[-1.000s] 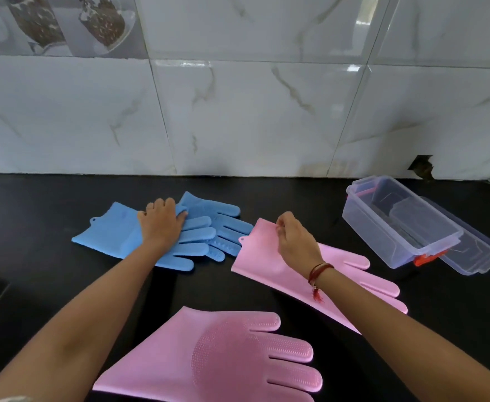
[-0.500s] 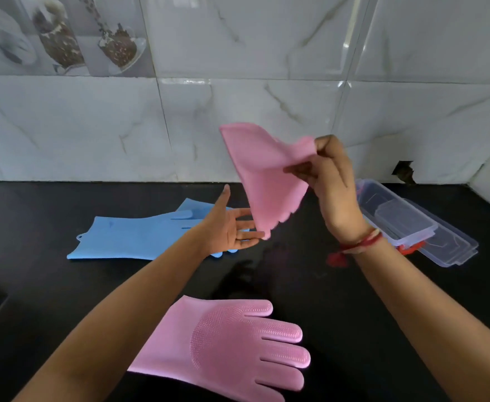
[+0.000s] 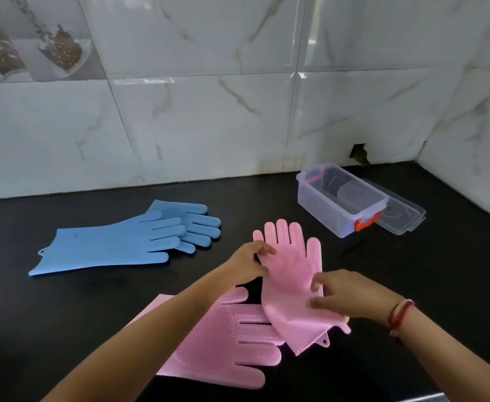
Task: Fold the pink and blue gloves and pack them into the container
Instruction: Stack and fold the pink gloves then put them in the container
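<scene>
One pink glove point(image 3: 291, 274) lies with its fingers pointing away from me, its cuff overlapping the fingers of a second pink glove point(image 3: 223, 340) flat on the black counter point(image 3: 64, 314). My left hand point(image 3: 245, 264) grips the first glove's left edge near the thumb. My right hand point(image 3: 345, 294) pinches its right edge lower down. Two blue gloves point(image 3: 113, 245) lie stacked at the left, fingers to the right. The clear container point(image 3: 339, 198) with an orange latch stands open at the back right.
The container's clear lid point(image 3: 403, 213) lies right behind the container. A marble tiled wall point(image 3: 209, 126) runs along the back, and a side wall closes the counter at the far right.
The pink glove went from the counter up into the air in my right hand and is now lower, spread over the other pink glove. My left hand left the blue gloves and took hold of it.
</scene>
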The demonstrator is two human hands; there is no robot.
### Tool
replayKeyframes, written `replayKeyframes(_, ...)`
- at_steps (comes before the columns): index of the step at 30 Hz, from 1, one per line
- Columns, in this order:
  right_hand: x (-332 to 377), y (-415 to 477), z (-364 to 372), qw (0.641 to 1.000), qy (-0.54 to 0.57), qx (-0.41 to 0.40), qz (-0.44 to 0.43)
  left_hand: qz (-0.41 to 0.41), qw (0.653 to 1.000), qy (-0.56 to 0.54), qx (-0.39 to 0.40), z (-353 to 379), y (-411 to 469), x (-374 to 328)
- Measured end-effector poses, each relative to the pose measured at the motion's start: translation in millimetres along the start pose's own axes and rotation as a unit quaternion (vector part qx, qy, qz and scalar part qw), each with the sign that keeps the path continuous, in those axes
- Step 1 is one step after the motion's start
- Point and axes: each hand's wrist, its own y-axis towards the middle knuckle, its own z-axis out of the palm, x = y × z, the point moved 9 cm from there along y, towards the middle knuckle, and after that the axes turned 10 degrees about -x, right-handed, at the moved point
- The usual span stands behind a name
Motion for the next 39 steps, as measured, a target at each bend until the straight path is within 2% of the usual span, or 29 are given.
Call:
replayKeyframes(3,16.2,12.6,-22.8,0.983,-0.100,-0.156,-0.020,0.024,0.999,0.013,-0.018,-2.6,3.3,-3.1)
replayKeyframes(4,27.2,13.7,-24.0,0.977,-0.100,-0.184,-0.039,0.020,0.999,0.000,-0.033,-5.5,3.2,0.2)
replayKeyframes(6,57.6,8.9,-21.2,0.970,-0.028,-0.214,-0.108,0.005,0.997,-0.020,-0.076,-14.8,-1.4,12.9)
replayKeyframes(9,113.9,-16.6,1.4,0.955,0.090,-0.159,-0.234,0.050,0.989,0.068,-0.121,-28.3,-13.2,22.4)
replayKeyframes(11,151.0,-34.1,29.1,0.938,0.066,-0.105,-0.323,0.100,0.980,0.140,-0.098,-28.7,-15.7,19.0)
replayKeyframes(13,176.1,-38.7,53.3,0.924,-0.003,-0.087,-0.371,0.112,0.973,0.186,-0.077,-30.4,-11.4,16.0)
replayKeyframes(16,195.6,-31.0,73.1,0.925,-0.087,-0.065,-0.365,0.075,0.967,0.228,-0.088,-35.4,4.3,14.3)
replayKeyframes(20,209.1,-34.6,73.3,0.906,-0.106,-0.122,-0.390,0.042,0.964,0.233,-0.121,-27.3,17.8,7.2)
replayKeyframes(26,212.4,-28.8,76.3,0.901,-0.117,-0.133,-0.395,0.083,0.974,0.183,-0.101,-1.5,10.6,-1.1)
replayKeyframes(31,212.3,-16.7,65.4,0.917,-0.081,-0.138,-0.365,0.096,0.974,0.195,-0.058,-7.6,2.7,-1.6)
replayKeyframes(39,217.3,-16.7,61.6,0.927,-0.069,-0.084,-0.359,0.142,0.971,0.191,-0.028,-5.4,-9.3,-6.2)
